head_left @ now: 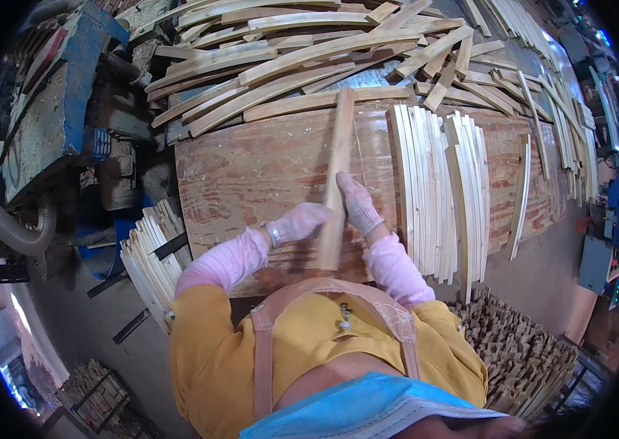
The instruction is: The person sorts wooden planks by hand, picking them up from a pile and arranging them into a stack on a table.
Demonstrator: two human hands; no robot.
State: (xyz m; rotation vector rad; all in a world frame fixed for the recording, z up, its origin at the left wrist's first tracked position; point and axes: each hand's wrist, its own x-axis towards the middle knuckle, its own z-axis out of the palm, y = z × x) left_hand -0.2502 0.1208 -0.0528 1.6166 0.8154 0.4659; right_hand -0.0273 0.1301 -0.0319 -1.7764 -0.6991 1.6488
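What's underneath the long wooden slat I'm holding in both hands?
Under the slat lies the reddish plywood tabletop, its far end over a loose slat pile. Left hand and right hand cover the middle; the board directly beneath is hidden.

I see a long wood strip (337, 175) lying front-to-back on the worktable (251, 175), w/ my left hand (296, 222) on its left side and right hand (357, 206) on its right (both near its close end). Right of them, a row of curved slats (441, 190) on the table. Behind, a loose slat pile (309, 51). Left, below the table edge, another slat stack (150, 256); machine (61, 102) further left.
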